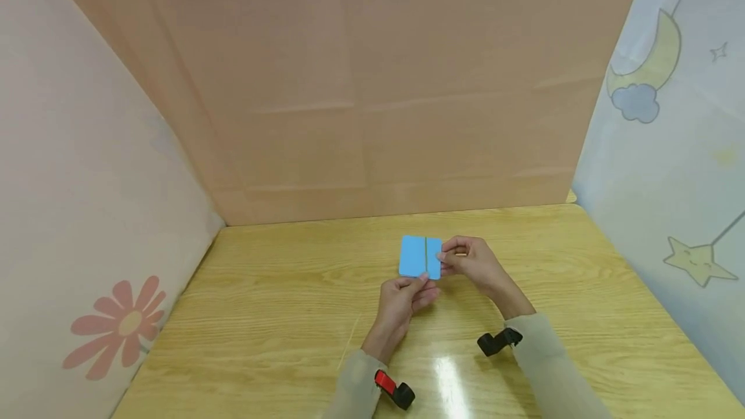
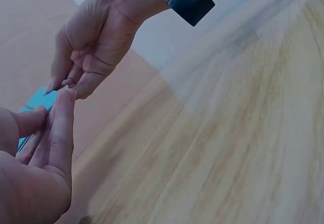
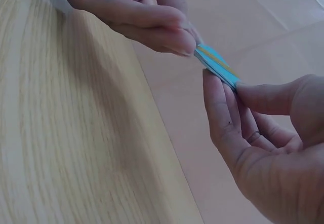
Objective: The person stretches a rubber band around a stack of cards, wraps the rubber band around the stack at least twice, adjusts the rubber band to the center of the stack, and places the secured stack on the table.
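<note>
A small stack of blue cards (image 1: 412, 256) with rounded corners is held up over the table by both hands. Around it runs a thin yellowish rubber band (image 1: 426, 254), set right of the middle. The left hand (image 1: 398, 306) pinches the stack's near edge, thumb on top. At its right edge, the right hand (image 1: 480, 267) grips it between thumb and fingers. Layered edges of the blue cards (image 3: 217, 69) show in the right wrist view, beside the band (image 3: 217, 59). Fingers hide most of the cards (image 2: 43, 98) in the left wrist view.
Beneath the hands lies a wood-grain table (image 1: 279, 302). A brown cloth backdrop (image 1: 349, 96) closes off its far edge, with patterned pale walls (image 1: 116, 147) at both sides. Black devices (image 1: 499, 341) are strapped to the wrists, the left one with a red part (image 1: 385, 381).
</note>
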A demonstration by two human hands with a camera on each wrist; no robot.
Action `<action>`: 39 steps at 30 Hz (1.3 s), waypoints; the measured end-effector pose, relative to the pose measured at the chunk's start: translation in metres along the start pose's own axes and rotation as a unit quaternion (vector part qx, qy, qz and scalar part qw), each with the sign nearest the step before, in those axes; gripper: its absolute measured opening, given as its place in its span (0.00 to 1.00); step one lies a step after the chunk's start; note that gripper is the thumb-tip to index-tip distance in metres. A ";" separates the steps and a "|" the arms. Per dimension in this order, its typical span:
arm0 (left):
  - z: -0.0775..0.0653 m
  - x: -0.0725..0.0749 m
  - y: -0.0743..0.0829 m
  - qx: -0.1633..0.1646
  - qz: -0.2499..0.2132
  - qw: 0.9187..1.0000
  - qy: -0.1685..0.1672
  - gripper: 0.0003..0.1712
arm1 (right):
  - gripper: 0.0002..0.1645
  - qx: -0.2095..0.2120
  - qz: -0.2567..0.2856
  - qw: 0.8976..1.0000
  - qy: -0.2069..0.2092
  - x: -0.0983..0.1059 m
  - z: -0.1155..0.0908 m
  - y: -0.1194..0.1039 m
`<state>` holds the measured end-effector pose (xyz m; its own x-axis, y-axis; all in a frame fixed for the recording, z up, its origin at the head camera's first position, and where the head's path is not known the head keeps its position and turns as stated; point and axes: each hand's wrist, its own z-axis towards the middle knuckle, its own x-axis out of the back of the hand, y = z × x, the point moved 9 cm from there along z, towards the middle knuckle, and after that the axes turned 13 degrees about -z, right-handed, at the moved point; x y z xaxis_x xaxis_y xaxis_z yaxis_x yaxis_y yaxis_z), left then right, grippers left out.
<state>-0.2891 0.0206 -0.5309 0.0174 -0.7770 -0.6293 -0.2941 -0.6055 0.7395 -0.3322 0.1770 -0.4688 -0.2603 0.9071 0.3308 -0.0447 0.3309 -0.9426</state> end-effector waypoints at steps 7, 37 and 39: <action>0.000 0.002 -0.003 -0.009 -0.009 1.000 0.020 0.13 | 0.15 -0.023 -0.004 0.999 0.026 0.011 -0.002 0.005; -0.003 -0.007 -0.015 -0.011 -0.068 0.998 0.014 0.16 | 0.15 -0.014 0.020 1.000 0.006 -0.004 0.005 0.006; -0.002 -0.007 -0.015 -0.011 -0.068 0.997 0.016 0.16 | 0.14 -0.013 0.021 1.000 0.006 -0.004 0.004 0.004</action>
<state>-0.2831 0.0345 -0.5374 0.0858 -0.6917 -0.7171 -0.2664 -0.7095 0.6525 -0.3358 0.1737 -0.4745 -0.2491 0.9236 0.2914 -0.0092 0.2986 -0.9543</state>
